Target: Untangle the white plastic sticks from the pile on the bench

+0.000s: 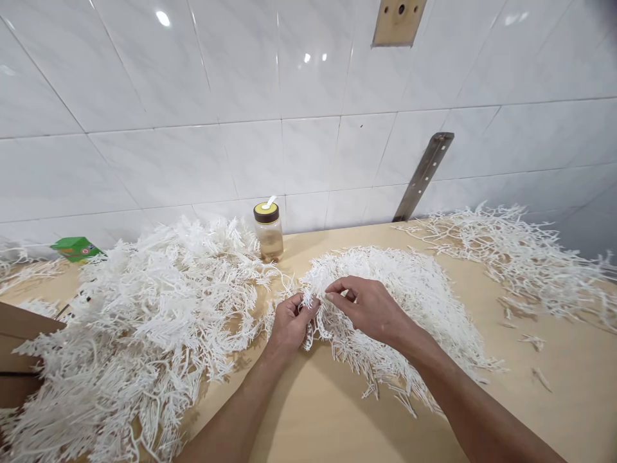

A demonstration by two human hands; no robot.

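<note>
My left hand [292,321] is closed on a white branching plastic sprig [307,292] in the middle of the table. Just to its right, my right hand [369,305] has thumb and forefinger nearly together at the sprig's side; what lies between the fingertips is too small to make out. Under and beyond my right hand spreads a heap of white sprigs [424,289]. On the left is a larger, looser pile of the same white sprigs [168,308], reaching towards my left hand.
A jar with a yellow-and-black lid [268,233] stands by the tiled wall. Thin white stems [520,257] lie at the right. At the left are a green box [76,249] and a brown box [22,347]. A metal bar [424,177] leans against the wall.
</note>
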